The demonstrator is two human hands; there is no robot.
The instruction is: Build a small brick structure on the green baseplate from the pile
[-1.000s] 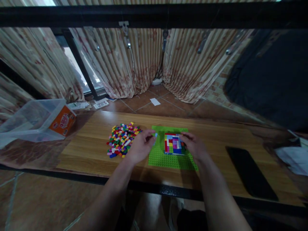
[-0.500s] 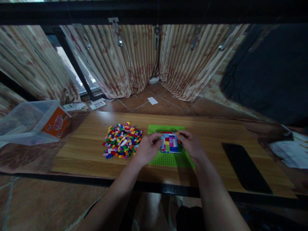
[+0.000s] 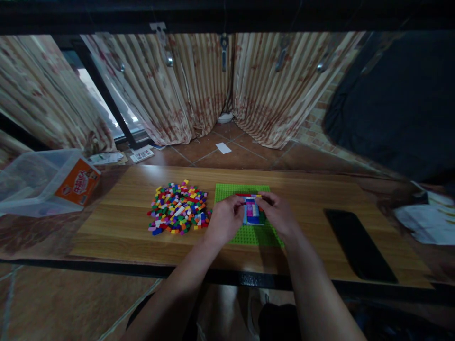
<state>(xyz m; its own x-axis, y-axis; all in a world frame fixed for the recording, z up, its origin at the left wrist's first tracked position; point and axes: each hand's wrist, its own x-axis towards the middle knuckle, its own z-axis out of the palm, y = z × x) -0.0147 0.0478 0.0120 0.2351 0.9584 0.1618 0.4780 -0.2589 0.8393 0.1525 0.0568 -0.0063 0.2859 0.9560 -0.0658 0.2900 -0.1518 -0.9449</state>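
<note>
A patchwork of coloured toy bricks (image 3: 253, 214), in pink, blue, white and red, sits on a green studded baseplate (image 3: 245, 237). My left hand (image 3: 226, 219) is at its left side, thumb and fingertips pinched together and covering part of it. Whatever they pinch is too small to make out. From the right, my right hand (image 3: 280, 214) reaches over the patchwork's upper right corner with thumb and fingers closed. Its fingertips hide what is between them. Left of the baseplate lies a loose pile of small mixed-colour bricks (image 3: 179, 210).
The wooden table (image 3: 117, 227) has a dark front edge. A black flat object (image 3: 359, 245) lies on its right part. A clear plastic bin (image 3: 39, 189) with an orange label stands at the left end. White papers (image 3: 423, 215) lie at the far right.
My left hand has shifted right over the patchwork and now covers its left columns. My right hand stays by the upper right corner. The view has shifted slightly.
</note>
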